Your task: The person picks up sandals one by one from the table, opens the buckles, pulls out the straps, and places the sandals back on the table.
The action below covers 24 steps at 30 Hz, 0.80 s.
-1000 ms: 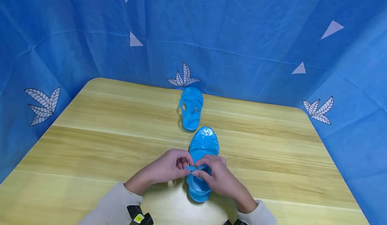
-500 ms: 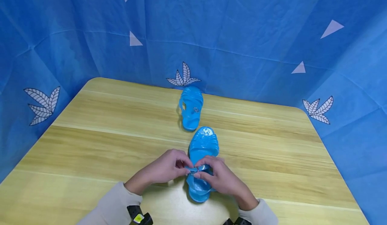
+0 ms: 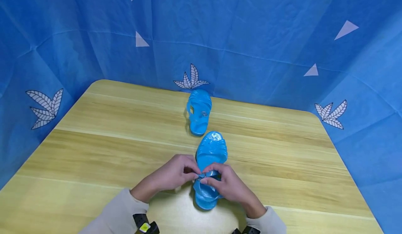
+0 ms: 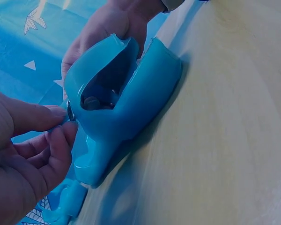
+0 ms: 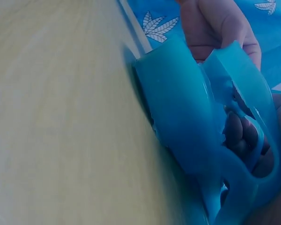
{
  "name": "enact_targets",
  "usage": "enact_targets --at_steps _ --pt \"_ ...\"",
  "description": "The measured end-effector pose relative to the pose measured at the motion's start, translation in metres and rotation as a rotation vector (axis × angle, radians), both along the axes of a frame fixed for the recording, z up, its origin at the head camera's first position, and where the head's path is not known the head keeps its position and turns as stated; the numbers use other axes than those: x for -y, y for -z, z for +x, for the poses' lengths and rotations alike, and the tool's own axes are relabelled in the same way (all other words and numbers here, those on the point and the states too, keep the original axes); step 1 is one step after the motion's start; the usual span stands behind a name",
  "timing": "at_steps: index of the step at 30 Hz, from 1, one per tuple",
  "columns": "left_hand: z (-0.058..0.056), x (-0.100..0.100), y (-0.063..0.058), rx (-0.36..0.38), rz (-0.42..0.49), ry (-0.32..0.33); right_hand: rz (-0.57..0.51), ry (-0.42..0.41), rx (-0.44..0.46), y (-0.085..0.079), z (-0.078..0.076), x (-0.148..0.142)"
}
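Note:
A glossy blue jelly sandal (image 3: 212, 146) lies on the table, toe pointing away. My left hand (image 3: 177, 173) comes from its left side and pinches the end of the thin strap (image 3: 213, 173) between thumb and fingertips. In the left wrist view those fingertips are right at a small metal buckle (image 4: 70, 110). From the other side my right hand (image 3: 227, 183) pinches the same strap close to the buckle with thumb and index finger. Through the sandal's side opening, fingers (image 5: 234, 129) show in the right wrist view. The strap's tip is mostly hidden by fingers.
A matching blue sandal (image 3: 200, 111) stands farther back near the table's rear edge, its buckle at the right side. The wood-grain table (image 3: 125, 122) is bordered by a blue cloth backdrop (image 3: 251, 35) printed with leaves and triangles.
Both hands stay at the strap with small finger shifts. The strap piece between them has drawn slightly rightward, and less of it shows at the left fingertips. The sandals have kept their places.

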<state>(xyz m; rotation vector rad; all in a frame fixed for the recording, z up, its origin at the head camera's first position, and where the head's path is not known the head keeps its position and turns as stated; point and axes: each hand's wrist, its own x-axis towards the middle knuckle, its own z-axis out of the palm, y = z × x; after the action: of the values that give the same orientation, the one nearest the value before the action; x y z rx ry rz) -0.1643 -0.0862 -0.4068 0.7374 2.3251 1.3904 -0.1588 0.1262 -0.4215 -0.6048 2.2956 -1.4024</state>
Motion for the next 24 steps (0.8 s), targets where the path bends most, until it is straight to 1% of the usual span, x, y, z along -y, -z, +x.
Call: enact_targets --at_steps 6,8,15,20,24 --pt "0.002 -0.003 -0.002 -0.101 -0.064 0.022 -0.008 -0.020 0.040 0.000 -0.001 -0.001" --pt "0.002 -0.004 -0.001 -0.152 -0.076 0.037 -0.006 -0.026 0.046 -0.001 -0.001 -0.001" --pt "0.003 -0.007 0.003 -0.382 -0.103 0.086 -0.019 -0.036 0.038 0.000 -0.001 -0.002" --pt "0.001 -0.007 0.007 -0.493 -0.109 0.115 -0.032 -0.040 0.042 0.001 -0.003 -0.002" --pt "0.000 -0.008 0.010 -0.555 -0.104 0.139 -0.048 -0.049 0.039 0.004 -0.003 -0.003"
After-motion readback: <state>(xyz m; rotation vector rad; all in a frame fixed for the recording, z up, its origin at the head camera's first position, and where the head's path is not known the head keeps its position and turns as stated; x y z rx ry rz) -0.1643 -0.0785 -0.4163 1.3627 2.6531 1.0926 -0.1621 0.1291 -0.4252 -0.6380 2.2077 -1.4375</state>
